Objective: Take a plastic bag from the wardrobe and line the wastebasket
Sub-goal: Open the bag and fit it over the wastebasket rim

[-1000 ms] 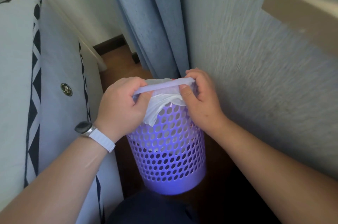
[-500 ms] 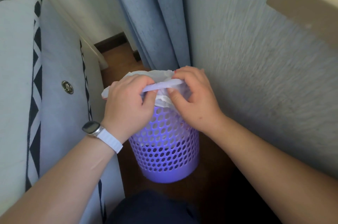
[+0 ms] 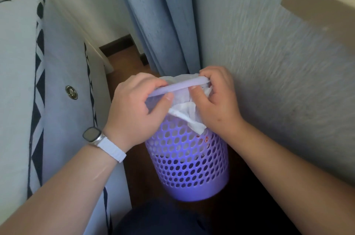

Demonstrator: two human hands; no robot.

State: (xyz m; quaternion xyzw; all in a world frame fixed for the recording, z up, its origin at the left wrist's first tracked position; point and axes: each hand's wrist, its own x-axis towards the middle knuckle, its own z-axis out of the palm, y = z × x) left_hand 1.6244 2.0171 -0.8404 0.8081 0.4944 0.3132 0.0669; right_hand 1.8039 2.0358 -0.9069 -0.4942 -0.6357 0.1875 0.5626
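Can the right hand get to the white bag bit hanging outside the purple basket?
Probably yes. The right hand grips the wastebasket rim right beside that hanging plastic bag flap, its thumb pressing on the bag, and nothing sits between them.

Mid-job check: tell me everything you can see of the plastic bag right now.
The plastic bag is white, thin and crinkled, like soft film. A bunched edge shows above the lavender rim band of the purple perforated wastebasket, and a wrinkled flap hangs down the near outer wall below it. The left hand pinches the band beside the flap; the right hand pinches the bag at the band's other end. How far it reaches inside is hidden.
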